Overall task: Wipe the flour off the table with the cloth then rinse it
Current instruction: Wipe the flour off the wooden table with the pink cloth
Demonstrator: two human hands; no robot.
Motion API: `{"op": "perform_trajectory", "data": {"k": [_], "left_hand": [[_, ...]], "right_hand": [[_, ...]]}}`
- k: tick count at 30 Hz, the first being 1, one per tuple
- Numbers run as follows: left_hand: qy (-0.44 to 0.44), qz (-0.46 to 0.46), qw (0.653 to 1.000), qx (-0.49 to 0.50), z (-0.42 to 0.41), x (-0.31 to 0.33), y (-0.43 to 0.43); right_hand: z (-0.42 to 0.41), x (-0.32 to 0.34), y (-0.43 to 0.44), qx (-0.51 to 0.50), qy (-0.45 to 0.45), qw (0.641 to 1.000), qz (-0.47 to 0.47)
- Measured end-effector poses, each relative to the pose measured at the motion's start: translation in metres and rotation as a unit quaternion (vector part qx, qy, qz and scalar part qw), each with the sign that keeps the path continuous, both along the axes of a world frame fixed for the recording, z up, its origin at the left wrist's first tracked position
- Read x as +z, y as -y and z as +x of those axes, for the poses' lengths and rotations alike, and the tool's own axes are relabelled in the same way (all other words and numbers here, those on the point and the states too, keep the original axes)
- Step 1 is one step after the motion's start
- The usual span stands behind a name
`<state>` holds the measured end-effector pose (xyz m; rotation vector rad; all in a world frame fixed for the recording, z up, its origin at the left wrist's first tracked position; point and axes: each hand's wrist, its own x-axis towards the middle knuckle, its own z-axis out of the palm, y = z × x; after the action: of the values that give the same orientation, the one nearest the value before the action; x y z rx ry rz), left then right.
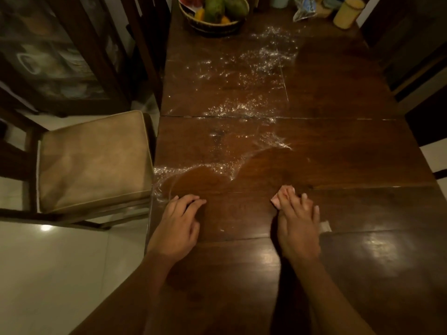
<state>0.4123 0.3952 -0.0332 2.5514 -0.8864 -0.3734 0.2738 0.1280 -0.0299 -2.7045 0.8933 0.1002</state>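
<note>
White flour [232, 107] lies scattered over the dark wooden table [338, 160], from the far middle down to the left edge, with a curved swept line at its near side. My right hand [298, 223] presses flat on a pink cloth [281, 195] against the tabletop, just below the flour; most of the cloth is hidden under the palm, and a pale corner of it shows at the hand's right. My left hand [180, 223] rests on the table near the left edge with fingers curled and nothing in it.
A cushioned wooden chair [92, 160] stands tight against the table's left side. A basket of fruit [214, 13] sits at the far end, with a plastic bag [304, 8] and a yellow canister [348, 12] to its right. A glass cabinet [48, 56] is at far left.
</note>
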Motion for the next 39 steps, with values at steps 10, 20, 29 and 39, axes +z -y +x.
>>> {"op": "perform_trajectory", "data": {"k": [10,20,29,39], "left_hand": [[-0.032,-0.009,0.999,0.002,-0.001,0.001,-0.001],[-0.019,-0.024,0.989,-0.142,0.019,0.011,-0.074],[-0.045,-0.080,0.995,-0.048,0.082,0.019,-0.156],[-0.081,-0.085,0.992,-0.038,0.109,0.003,-0.178]], "right_hand": [[-0.004,0.009,-0.069,0.353,-0.028,0.932,0.076],[0.107,0.001,-0.158,0.010,0.004,1.000,0.029],[0.100,-0.003,-0.162,0.257,-0.038,0.966,0.019],[0.142,-0.004,-0.226,0.253,-0.001,0.967,0.032]]}}
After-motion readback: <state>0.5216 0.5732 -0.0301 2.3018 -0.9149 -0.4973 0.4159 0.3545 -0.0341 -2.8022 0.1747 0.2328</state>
